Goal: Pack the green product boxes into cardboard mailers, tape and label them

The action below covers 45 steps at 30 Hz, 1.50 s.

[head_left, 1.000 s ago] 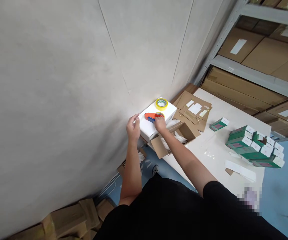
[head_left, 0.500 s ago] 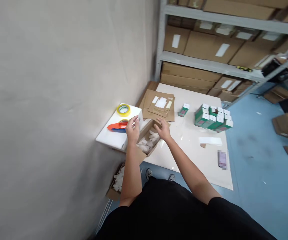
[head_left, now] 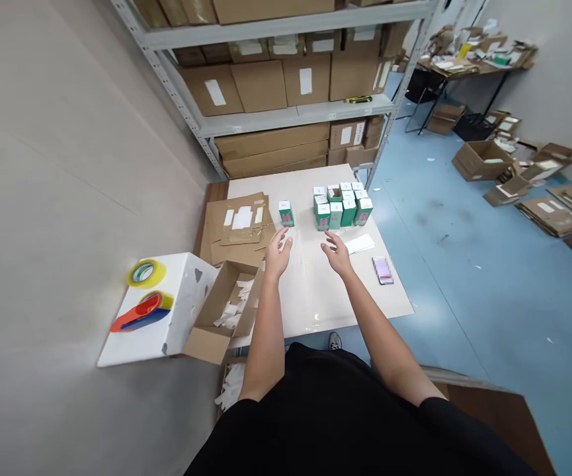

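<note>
Over the white table point(head_left: 295, 297), my left hand point(head_left: 278, 254) is open and holds nothing, its fingers curved. Just beyond its fingertips stands a single green-and-white box point(head_left: 286, 213). My right hand point(head_left: 336, 254) is also open and bare, nearest to a group of several green-and-white boxes point(head_left: 336, 216); one at the back of the group has its top open. Beside that hand lies a white paper strip point(head_left: 360, 244). To the left of my left forearm is an open cardboard box point(head_left: 209, 344) with crumpled white paper inside.
A white foam block point(head_left: 181, 317) at the left carries a yellow tape roll point(head_left: 145, 272) and an orange-and-blue tape dispenser point(head_left: 141, 313). Flattened cardboard point(head_left: 221, 231) lies on the table's left. A blurred phone point(head_left: 383, 271) rests at the right. Loaded shelving point(head_left: 295, 118) stands behind.
My view has swung right. Both hands have moved from over the open cardboard box to above the table, near the green-and-white boxes, and are farther apart.
</note>
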Each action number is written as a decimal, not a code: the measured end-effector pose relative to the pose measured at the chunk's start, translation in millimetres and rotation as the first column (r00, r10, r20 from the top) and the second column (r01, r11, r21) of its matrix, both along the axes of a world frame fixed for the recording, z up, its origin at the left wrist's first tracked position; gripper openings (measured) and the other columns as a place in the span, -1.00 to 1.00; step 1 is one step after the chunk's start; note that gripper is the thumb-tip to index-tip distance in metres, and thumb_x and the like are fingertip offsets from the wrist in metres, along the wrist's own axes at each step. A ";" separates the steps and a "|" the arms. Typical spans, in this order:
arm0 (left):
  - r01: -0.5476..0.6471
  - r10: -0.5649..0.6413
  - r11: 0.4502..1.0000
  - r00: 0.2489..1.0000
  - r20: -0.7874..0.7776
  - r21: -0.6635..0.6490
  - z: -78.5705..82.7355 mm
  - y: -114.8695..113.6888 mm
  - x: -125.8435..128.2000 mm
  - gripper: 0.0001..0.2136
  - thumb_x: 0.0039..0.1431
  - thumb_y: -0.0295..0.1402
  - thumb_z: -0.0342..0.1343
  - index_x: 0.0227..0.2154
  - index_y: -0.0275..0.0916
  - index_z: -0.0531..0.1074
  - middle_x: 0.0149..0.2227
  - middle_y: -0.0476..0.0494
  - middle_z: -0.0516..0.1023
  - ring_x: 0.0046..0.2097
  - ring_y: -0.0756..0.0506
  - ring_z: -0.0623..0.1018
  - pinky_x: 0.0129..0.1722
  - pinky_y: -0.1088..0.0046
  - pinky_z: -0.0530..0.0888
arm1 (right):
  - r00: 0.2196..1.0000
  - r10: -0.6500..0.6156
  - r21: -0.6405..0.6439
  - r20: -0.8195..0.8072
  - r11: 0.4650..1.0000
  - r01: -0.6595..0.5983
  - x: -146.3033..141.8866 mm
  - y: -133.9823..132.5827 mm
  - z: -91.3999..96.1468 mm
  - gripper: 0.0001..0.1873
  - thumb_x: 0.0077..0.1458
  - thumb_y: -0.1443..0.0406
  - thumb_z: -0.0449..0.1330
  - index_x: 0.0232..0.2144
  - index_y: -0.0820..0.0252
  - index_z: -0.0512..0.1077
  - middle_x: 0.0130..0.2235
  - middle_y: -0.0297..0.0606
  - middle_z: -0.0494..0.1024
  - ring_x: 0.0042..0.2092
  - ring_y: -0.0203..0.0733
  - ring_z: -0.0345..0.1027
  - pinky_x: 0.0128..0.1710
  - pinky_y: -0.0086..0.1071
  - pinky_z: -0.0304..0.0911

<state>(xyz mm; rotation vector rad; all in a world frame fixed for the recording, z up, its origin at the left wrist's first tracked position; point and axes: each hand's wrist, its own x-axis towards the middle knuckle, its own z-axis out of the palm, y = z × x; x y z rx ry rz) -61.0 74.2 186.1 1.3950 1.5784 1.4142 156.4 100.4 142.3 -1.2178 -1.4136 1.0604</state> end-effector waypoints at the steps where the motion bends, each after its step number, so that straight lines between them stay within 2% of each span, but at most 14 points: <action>1: 0.011 -0.011 1.000 1.000 -0.004 -0.017 -3.7 3.6 12.2 -0.59 0.34 -0.10 0.19 0.18 -0.10 0.53 0.28 -0.29 0.49 0.24 -0.23 0.53 0.24 0.10 0.49 | 1.000 -0.003 -0.011 -0.012 1.000 0.003 9.5 3.6 -2.7 -0.44 0.22 0.06 0.23 0.25 -0.06 0.44 0.33 -0.13 0.43 0.24 0.09 0.40 0.20 0.08 0.38; 4: 0.023 -0.024 0.997 1.000 -0.013 -0.072 -13.0 11.1 36.5 -0.57 0.33 -0.11 0.20 0.20 -0.10 0.51 0.30 -0.31 0.46 0.23 -0.25 0.54 0.22 0.07 0.50 | 0.999 0.002 -0.047 -0.035 0.999 -0.004 26.4 17.4 -10.1 -0.44 0.23 0.06 0.23 0.25 -0.05 0.44 0.32 -0.13 0.44 0.24 0.09 0.41 0.20 0.08 0.39; 8: 0.008 -0.011 0.992 1.000 -0.022 -0.126 -21.8 19.9 38.3 -0.54 0.32 -0.14 0.22 0.24 -0.08 0.48 0.29 -0.30 0.47 0.23 -0.25 0.53 0.22 0.06 0.50 | 0.998 0.024 -0.071 -0.061 0.997 -0.028 25.5 42.0 -19.6 -0.41 0.23 0.03 0.24 0.27 -0.04 0.42 0.33 -0.12 0.43 0.25 0.09 0.41 0.21 0.07 0.39; 13: -0.036 0.034 0.985 0.999 -0.018 -0.169 -34.5 36.9 10.6 -0.54 0.33 -0.17 0.22 0.26 -0.06 0.47 0.29 -0.28 0.47 0.23 -0.25 0.53 0.22 0.07 0.50 | 0.993 0.079 -0.095 -0.088 0.992 -0.087 -0.1 74.8 -31.7 -0.36 0.21 0.01 0.25 0.30 -0.02 0.40 0.35 -0.10 0.42 0.26 0.12 0.40 0.24 0.10 0.37; 20: -0.078 0.089 0.975 0.995 0.049 -0.207 -60.7 73.7 -40.9 -0.52 0.35 -0.17 0.20 0.29 -0.06 0.44 0.25 -0.28 0.51 0.26 -0.25 0.51 0.24 0.10 0.48 | 0.984 0.174 -0.135 -0.031 0.975 -0.177 -55.6 125.2 -47.5 -0.29 0.24 -0.07 0.23 0.35 -0.02 0.33 0.39 -0.08 0.36 0.28 0.12 0.38 0.28 0.11 0.33; 26: -0.066 0.090 0.971 0.991 0.098 -0.231 -93.2 128.6 -90.6 -0.52 0.37 -0.17 0.18 0.31 -0.06 0.42 0.29 -0.25 0.47 0.29 -0.26 0.48 0.23 0.14 0.50 | 0.972 0.236 -0.127 0.009 0.964 -0.233 -117.6 193.9 -74.2 -0.21 0.23 -0.13 0.23 0.40 -0.04 0.27 0.42 -0.09 0.31 0.30 0.13 0.35 0.29 0.11 0.32; 30: -0.050 0.081 0.962 0.991 0.104 -0.270 -121.1 181.2 -112.6 -0.52 0.35 -0.18 0.21 0.30 -0.06 0.43 0.29 -0.23 0.48 0.24 -0.29 0.52 0.26 0.07 0.46 | 0.972 0.232 -0.160 0.040 0.962 -0.223 -149.3 242.9 -98.4 -0.18 0.22 -0.11 0.24 0.42 0.01 0.25 0.43 -0.08 0.29 0.30 0.12 0.34 0.34 0.09 0.26; 33: -0.014 0.046 0.953 0.994 0.101 -0.301 -145.3 226.2 -116.2 -0.54 0.35 -0.21 0.20 0.27 -0.14 0.46 0.31 -0.28 0.46 0.28 -0.32 0.49 0.33 0.02 0.38 | 0.974 0.213 -0.207 0.071 0.959 -0.195 -159.8 270.8 -118.0 -0.18 0.21 -0.07 0.26 0.42 0.02 0.24 0.45 -0.08 0.26 0.31 0.15 0.33 0.34 0.10 0.26; 35: -0.009 0.035 0.950 0.997 0.076 -0.313 -161.8 254.7 -113.1 -0.52 0.34 -0.23 0.22 0.28 -0.18 0.44 0.41 -0.33 0.33 0.39 -0.35 0.37 0.39 0.03 0.30 | 0.977 0.194 -0.248 0.092 0.954 -0.166 -160.9 282.8 -130.5 -0.17 0.20 -0.04 0.27 0.43 0.03 0.23 0.46 -0.08 0.25 0.30 0.16 0.35 0.33 0.11 0.26; 38: -0.010 0.030 0.932 0.998 0.049 -0.362 -184.7 287.8 -105.5 -0.37 0.26 -0.26 0.30 0.36 -0.20 0.33 0.55 -0.35 -0.02 0.52 -0.38 0.12 0.46 0.07 0.18 | 0.977 0.164 -0.315 0.139 0.942 -0.114 -158.2 293.7 -146.9 -0.15 0.17 0.03 0.28 0.44 0.09 0.22 0.47 -0.04 0.22 0.30 0.15 0.35 0.34 0.09 0.25; 39: 0.000 0.024 0.921 0.998 0.057 -0.389 -191.5 295.1 -103.4 -0.32 0.23 -0.26 0.32 0.39 -0.20 0.30 0.57 -0.35 -0.10 0.53 -0.39 0.08 0.46 0.07 0.16 | 0.976 0.154 -0.337 0.155 0.937 -0.095 -157.1 296.4 -151.9 -0.14 0.16 0.05 0.27 0.44 0.11 0.21 0.47 -0.03 0.21 0.32 0.15 0.35 0.35 0.09 0.24; 41: 0.039 0.006 0.897 0.995 0.100 -0.440 -203.4 303.8 -101.4 -0.26 0.19 -0.26 0.35 0.41 -0.19 0.26 0.57 -0.37 -0.12 0.54 -0.40 0.06 0.47 0.06 0.13 | 0.974 0.145 -0.371 0.173 0.926 -0.072 -156.3 301.7 -161.3 -0.13 0.15 0.07 0.26 0.46 0.11 0.19 0.48 -0.03 0.20 0.35 0.15 0.32 0.36 0.10 0.21; 45: 0.098 -0.011 0.882 0.982 0.188 -0.460 -218.6 302.2 -106.1 -0.22 0.16 -0.32 0.33 0.44 -0.14 0.22 0.55 -0.33 0.01 0.53 -0.40 0.10 0.47 0.01 0.13 | 0.974 0.171 -0.377 0.151 0.920 -0.103 -166.3 311.6 -176.4 -0.10 0.14 0.08 0.25 0.47 0.03 0.14 0.47 -0.09 0.22 0.41 0.13 0.24 0.38 0.14 0.18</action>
